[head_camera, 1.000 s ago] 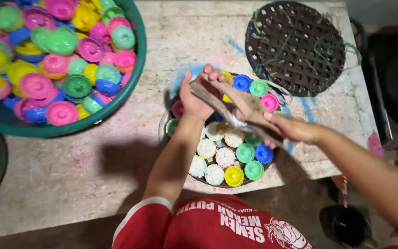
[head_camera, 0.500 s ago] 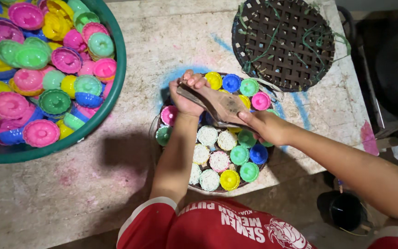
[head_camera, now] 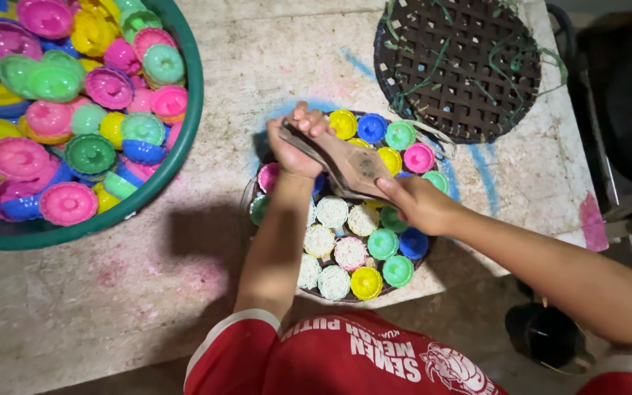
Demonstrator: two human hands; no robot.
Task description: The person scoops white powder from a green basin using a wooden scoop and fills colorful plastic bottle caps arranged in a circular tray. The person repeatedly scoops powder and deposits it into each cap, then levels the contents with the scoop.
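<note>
Brown flat wooden scraper [head_camera: 345, 164] lies across the round dark tray [head_camera: 287, 281] of small coloured moulds [head_camera: 383, 243]. Our left hand [head_camera: 294, 146] and right hand [head_camera: 415, 201] each clamp one end, fingers curled tight, apparently to keep it level.

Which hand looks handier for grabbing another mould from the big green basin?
Probably the left hand: it is on the side of the green basin, while the right hand is farther away. Both grip the wooden scraper.
</note>
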